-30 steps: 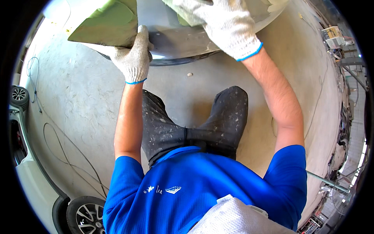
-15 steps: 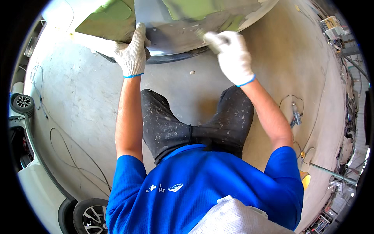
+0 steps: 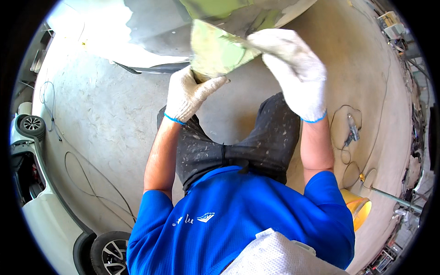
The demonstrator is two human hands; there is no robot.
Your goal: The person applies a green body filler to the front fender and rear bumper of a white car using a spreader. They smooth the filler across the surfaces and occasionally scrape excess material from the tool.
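Observation:
My left hand (image 3: 191, 94), in a cream knitted glove, is closed on a flat board (image 3: 218, 50) smeared with pale green paste, held tilted above my knees. My right hand (image 3: 293, 73), also gloved, is bent over the board's right corner with its fingers closed; what it holds is hidden. Beyond the board is a curved light grey body panel (image 3: 156, 32) with darker patches and smears of green filler (image 3: 220, 8), and a dark lower edge.
At left stands a pale car (image 3: 50, 215) with wheels showing. Cables (image 3: 91, 192) lie on the concrete floor (image 3: 105, 114). At right are a metal air tool (image 3: 353, 129) on a cord, a yellow bucket (image 3: 360, 208) and clutter along the edge.
My left hand has brought the board down and right, toward my body. My right hand has left the panel and come down to the board's right corner.

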